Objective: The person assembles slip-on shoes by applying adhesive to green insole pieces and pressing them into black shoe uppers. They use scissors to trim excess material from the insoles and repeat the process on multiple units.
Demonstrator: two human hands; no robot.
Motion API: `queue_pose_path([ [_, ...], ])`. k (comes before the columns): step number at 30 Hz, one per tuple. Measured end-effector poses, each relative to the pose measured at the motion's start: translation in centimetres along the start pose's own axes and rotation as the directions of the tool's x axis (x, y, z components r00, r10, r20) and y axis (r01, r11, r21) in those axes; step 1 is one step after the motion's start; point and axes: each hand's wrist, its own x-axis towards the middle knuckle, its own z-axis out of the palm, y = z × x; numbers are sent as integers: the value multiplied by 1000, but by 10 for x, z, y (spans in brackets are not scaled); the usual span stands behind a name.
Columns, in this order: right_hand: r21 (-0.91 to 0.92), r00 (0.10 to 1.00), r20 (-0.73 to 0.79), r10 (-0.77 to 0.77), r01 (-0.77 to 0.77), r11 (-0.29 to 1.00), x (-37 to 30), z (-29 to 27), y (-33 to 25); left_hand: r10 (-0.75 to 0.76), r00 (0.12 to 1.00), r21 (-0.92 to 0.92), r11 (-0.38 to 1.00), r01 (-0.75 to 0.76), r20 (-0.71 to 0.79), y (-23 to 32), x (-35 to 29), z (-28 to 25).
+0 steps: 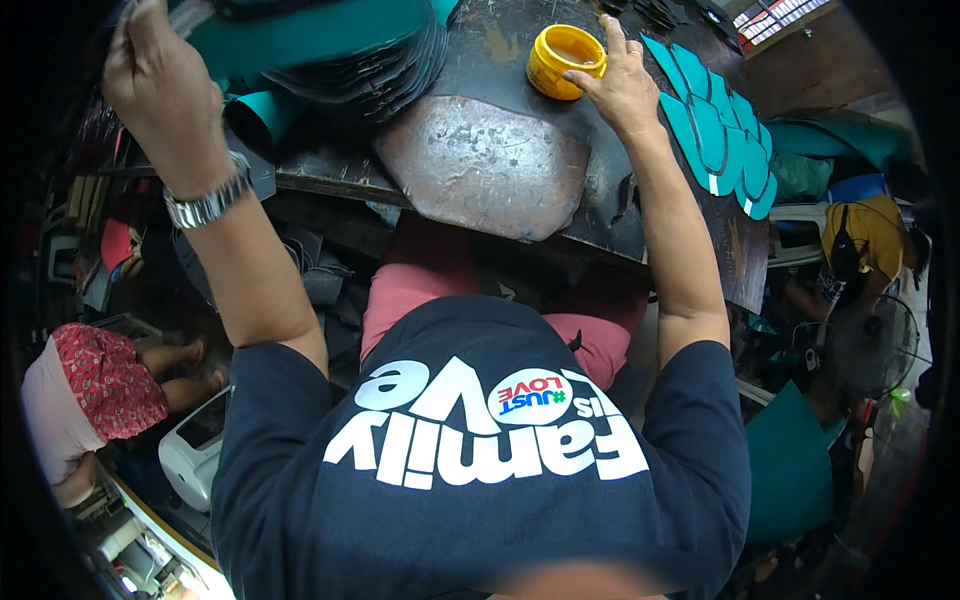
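My left hand (160, 95) is raised at the upper left, a metal watch on its wrist. Its fingers are bent closed by a small greyish thing, too smeared to name. Right beside them, a blurred green piece (320, 42) lies across or just above a tall stack of dark-edged pieces (370, 85); whether the fingers grip it is unclear. At the table's far side, my right hand (625, 85) has its fingers apart, the thumb against a yellow jar (560, 68). The jar is uncovered and something brownish shows inside.
A worn board (480, 165) lies at the near edge of the dark table (490, 55). Overlapping green cut pieces (720, 140) spread along its right side. A person in yellow (865, 240) and a fan (880, 340) are at the right; another person (80, 400) is at the left.
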Motion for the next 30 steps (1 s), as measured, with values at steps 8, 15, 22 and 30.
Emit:
queue_pose_path([
  [8, 404, 972, -158, 172, -95, 910, 1, -2, 25, -507, 564, -130, 658, 741, 651, -53, -177, 35],
  [15, 715, 999, 9, -44, 24, 699, -108, -12, -42, -197, 556, 61, 965, 254, 808, -50, -206, 16],
  [22, 322, 990, 133, -43, -2, 947, -134, 4, -57, -235, 428, 195, 971, 137, 872, -30, -195, 9],
  [30, -124, 981, 181, -67, 91, 988, -144, 5, -68, -121, 485, 169, 984, -55, 866, -34, -197, 8],
])
